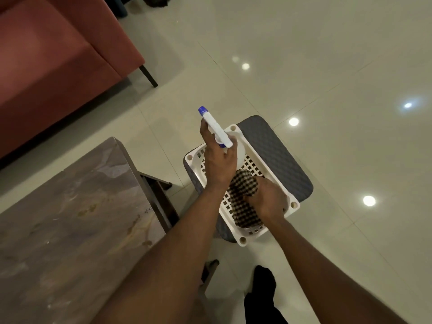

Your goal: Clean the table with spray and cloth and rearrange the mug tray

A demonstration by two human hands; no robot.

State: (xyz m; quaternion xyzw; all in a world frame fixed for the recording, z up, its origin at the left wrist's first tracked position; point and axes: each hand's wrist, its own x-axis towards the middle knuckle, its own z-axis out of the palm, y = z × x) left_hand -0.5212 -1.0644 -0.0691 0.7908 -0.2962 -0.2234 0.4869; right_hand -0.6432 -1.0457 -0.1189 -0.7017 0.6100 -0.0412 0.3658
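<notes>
White spray bottle with blue nozzle (pixel 216 127): my left hand (pixel 218 163) wraps it; my right hand (pixel 266 197) clutches brown-checked cloth (pixel 243 197) in white lattice basket (pixel 268 157).

- Basket (pixel 261 146) — frame centre, on stool (pixel 280 148)
- Cloth (pixel 245 202) — in basket
- Table (pixel 70 218) — lower left
- Sofa (pixel 51 66) — upper left

You have nothing to read here. The spray bottle (pixel 216 128) in your left hand (pixel 219 163) shows only its plain white and blue head, with any label hidden under your fingers. The checked cloth (pixel 244 197) under your right hand (pixel 268 198) carries a pattern but no lettering, and the basket (pixel 264 157) around both grips bears no brand or number.
</notes>
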